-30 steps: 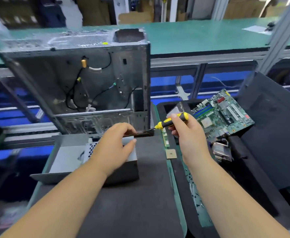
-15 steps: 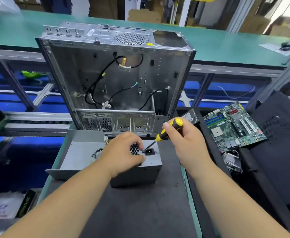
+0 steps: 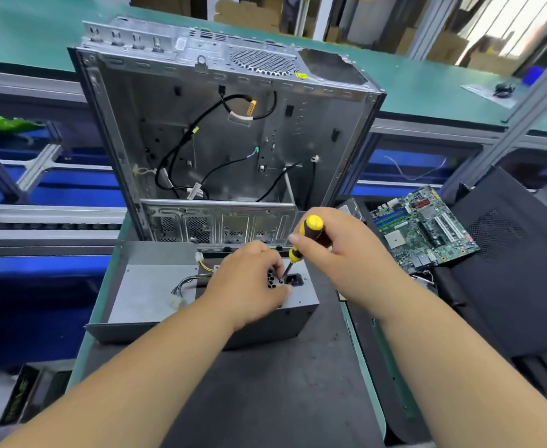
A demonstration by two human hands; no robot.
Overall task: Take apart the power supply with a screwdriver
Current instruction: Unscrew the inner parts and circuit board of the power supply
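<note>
The grey metal power supply (image 3: 301, 307) stands on the black mat, its vented face with a black socket turned up. My left hand (image 3: 246, 279) lies over its top and its fingers curl down around the screwdriver tip at the vent. My right hand (image 3: 346, 260) grips the yellow and black screwdriver (image 3: 307, 237), which is held steeply with its tip on the power supply's top face beside the socket. A bundle of coloured wires (image 3: 184, 286) trails from the unit's left side.
An open, empty computer case (image 3: 233, 140) with loose black cables stands right behind the power supply. A grey case panel (image 3: 146, 286) lies at the left. A green motherboard (image 3: 424, 227) rests on black parts at the right. Blue conveyor frames run beyond.
The screwdriver has swung from nearly level to steep, and its tip has come down onto the power supply's top. My view has moved closer and more overhead. My left hand has stayed on the unit.
</note>
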